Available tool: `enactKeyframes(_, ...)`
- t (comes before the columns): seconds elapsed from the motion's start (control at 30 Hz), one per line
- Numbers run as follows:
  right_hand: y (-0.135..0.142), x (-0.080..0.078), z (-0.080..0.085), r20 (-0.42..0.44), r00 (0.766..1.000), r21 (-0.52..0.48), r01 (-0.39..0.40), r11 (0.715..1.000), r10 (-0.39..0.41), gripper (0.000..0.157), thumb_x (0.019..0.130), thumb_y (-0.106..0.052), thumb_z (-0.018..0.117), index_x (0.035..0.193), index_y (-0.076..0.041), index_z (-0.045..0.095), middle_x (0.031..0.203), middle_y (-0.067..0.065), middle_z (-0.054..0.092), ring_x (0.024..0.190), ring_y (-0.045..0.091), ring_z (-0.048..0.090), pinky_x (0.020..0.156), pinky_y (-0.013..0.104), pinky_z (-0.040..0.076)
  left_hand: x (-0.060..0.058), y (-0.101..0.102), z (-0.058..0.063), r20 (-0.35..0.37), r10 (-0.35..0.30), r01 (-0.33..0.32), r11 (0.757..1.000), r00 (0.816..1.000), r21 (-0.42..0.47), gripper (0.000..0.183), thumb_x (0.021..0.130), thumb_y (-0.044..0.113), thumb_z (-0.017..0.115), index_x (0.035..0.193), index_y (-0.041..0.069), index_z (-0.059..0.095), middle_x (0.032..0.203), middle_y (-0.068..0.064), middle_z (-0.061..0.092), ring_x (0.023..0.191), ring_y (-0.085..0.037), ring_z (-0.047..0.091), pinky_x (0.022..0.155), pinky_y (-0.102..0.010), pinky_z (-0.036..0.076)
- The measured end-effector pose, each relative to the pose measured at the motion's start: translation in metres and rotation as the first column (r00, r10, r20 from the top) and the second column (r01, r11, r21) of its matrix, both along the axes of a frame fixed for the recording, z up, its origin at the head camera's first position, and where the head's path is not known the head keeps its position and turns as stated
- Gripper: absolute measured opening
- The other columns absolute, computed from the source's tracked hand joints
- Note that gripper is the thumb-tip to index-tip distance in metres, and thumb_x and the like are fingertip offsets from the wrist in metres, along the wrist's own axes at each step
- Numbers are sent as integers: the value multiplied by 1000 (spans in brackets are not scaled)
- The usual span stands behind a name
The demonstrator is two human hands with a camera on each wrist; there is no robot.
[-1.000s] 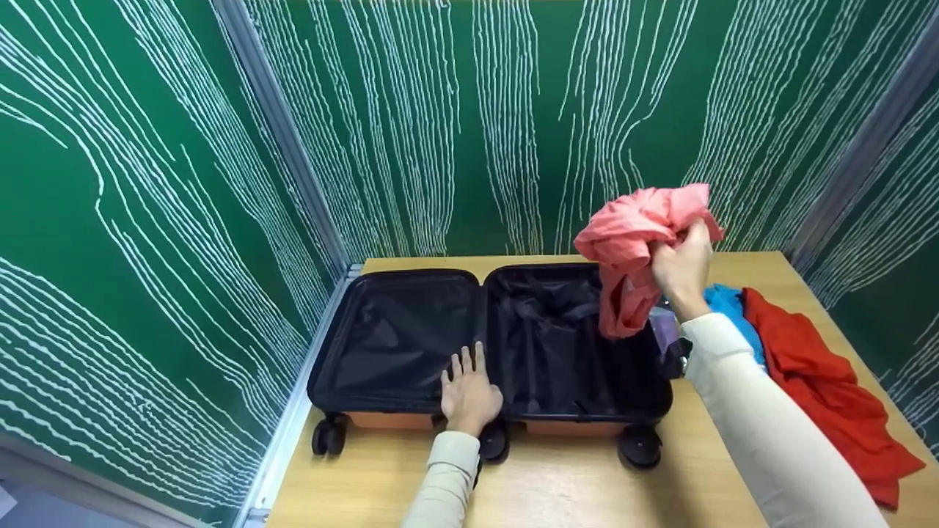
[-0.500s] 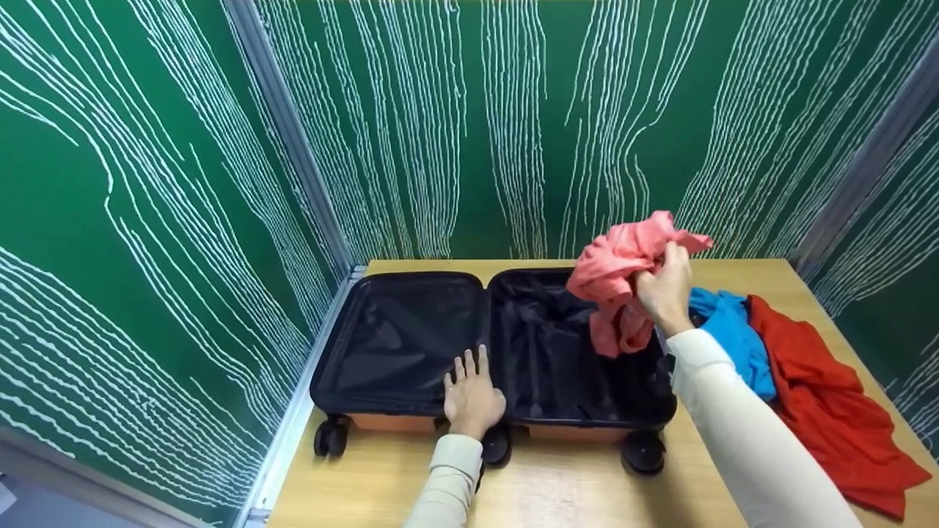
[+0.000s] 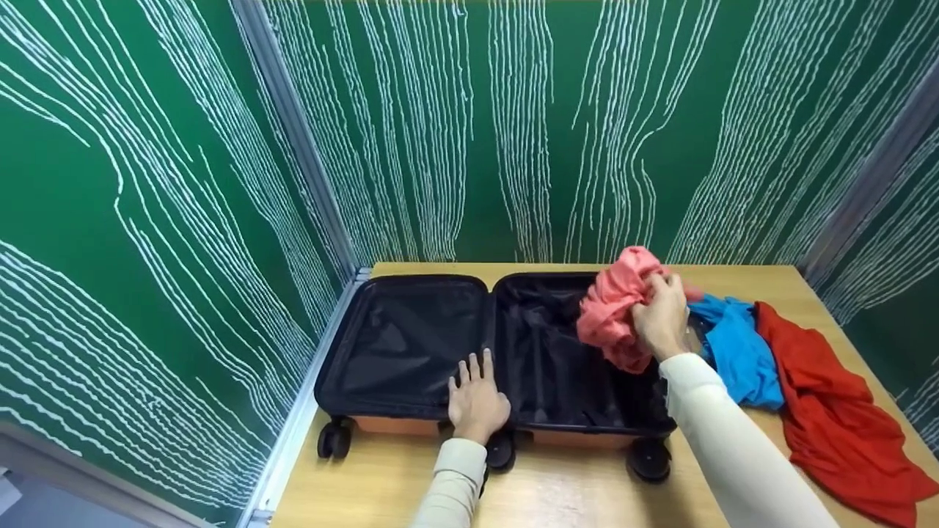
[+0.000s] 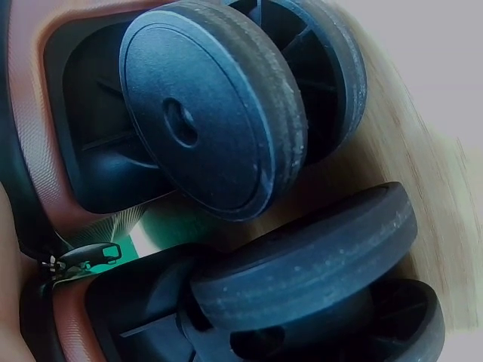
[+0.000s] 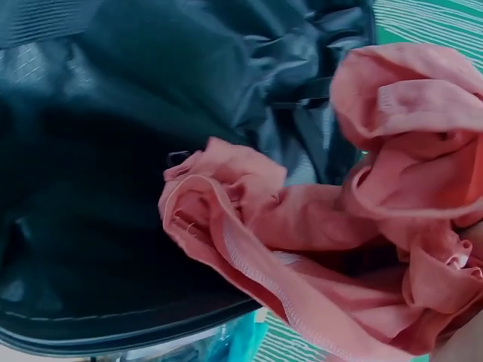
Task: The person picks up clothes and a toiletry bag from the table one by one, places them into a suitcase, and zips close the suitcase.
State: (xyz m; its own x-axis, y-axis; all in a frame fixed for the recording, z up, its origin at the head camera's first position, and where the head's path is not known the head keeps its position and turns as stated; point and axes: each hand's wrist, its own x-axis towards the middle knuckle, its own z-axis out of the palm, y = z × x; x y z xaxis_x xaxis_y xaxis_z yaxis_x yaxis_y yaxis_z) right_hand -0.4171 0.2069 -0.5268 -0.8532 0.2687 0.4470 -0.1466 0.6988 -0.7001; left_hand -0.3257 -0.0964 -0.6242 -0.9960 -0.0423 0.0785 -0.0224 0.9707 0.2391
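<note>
An orange suitcase with a black lining (image 3: 411, 345) lies spread open on the table. My right hand (image 3: 662, 315) grips a bunched pink garment (image 3: 618, 308) over the right half of the suitcase. In the right wrist view the garment's hemmed opening (image 5: 219, 219) hangs over the dark lining (image 5: 113, 188). With fingers spread, my left hand (image 3: 477, 403) rests on the front rim near the hinge between the halves. Below it, the left wrist view shows black wheels (image 4: 204, 113) and a zipper pull (image 4: 87, 258); only a sliver of that hand shows there.
To the right of the suitcase, a blue garment (image 3: 744, 356) and a red garment (image 3: 843, 411) lie on the wooden table (image 3: 565, 491). Green panels (image 3: 411, 132) with white wavy lines stand at the back and sides. Suitcase wheels (image 3: 649, 460) jut toward the front.
My right hand has lowered the pink garment toward the right half of the suitcase, uncovering more of the blue garment. My left hand stays on the rim; the view has shifted slightly.
</note>
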Motion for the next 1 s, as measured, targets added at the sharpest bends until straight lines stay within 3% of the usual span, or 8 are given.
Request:
enactKeyframes(0.17, 4, 4, -17, 50, 999, 60, -23, 998, 20, 21, 80, 5, 62, 100, -3, 62, 121, 21, 54, 103, 52, 56, 88, 65, 45, 1, 1, 0, 13, 0, 0, 1000, 1000, -8, 79, 95, 28, 58, 165, 20, 22, 167, -13, 32, 155, -35, 31, 121, -57, 31)
enactKeyframes(0.33, 6, 6, -32, 31, 998, 140, -56, 989, 52, 27, 79, 7, 61, 104, 0, 61, 120, 23, 53, 97, 58, 57, 80, 68, 45, 0, 0, -1, -9, 4, -4, 1000, 1000, -1, 79, 93, 28, 60, 164, 20, 25, 166, -13, 35, 154, -36, 33, 120, -58, 31)
enactKeyframes(0.5, 8, 7, -44, -5, 995, 236, -96, 967, 100, 29, 78, 8, 60, 107, 2, 59, 121, 25, 55, 88, 61, 59, 73, 70, 46, -1, 0, 0, -5, 7, -7, 1000, 1000, 9, 79, 94, 27, 60, 164, 20, 25, 166, -13, 34, 154, -35, 32, 121, -58, 31)
enactKeyframes(0.7, 18, 11, -60, 15, 995, 347, -93, 933, 94, 29, 77, 8, 60, 105, 0, 60, 115, 23, 56, 80, 57, 61, 64, 68, 46, -2, 0, 0, 9, 3, -3, 1000, 1000, 10, 78, 95, 28, 58, 165, 20, 23, 167, -12, 32, 155, -34, 30, 122, -57, 30)
enactKeyframes(0.83, 22, 15, -68, 81, 993, 432, -114, 895, 87, 36, 78, 6, 60, 113, 1, 65, 119, 26, 60, 104, 55, 58, 83, 70, 46, -3, -1, 0, 3, 7, -7, 1000, 1000, 4, 78, 94, 28, 58, 164, 20, 23, 167, -12, 33, 155, -34, 31, 121, -57, 30)
enactKeyframes(0.9, 21, 17, -71, 131, 988, 459, -135, 878, 84, 38, 81, 1, 59, 119, 0, 66, 124, 25, 60, 117, 54, 51, 94, 72, 40, -3, -1, 0, 5, 7, -7, 1000, 1000, 1, 79, 94, 28, 58, 164, 20, 23, 167, -12, 33, 155, -34, 31, 121, -57, 30)
enactKeyframes(1.0, 16, 21, -74, 209, 975, 464, -169, 869, 78, 38, 90, -12, 55, 124, -1, 66, 131, 24, 59, 124, 54, 42, 102, 73, 30, -3, -2, -1, 10, 10, -10, 1000, 1000, -4, 79, 95, 29, 58, 165, 21, 22, 167, -12, 32, 155, -34, 30, 122, -57, 30)
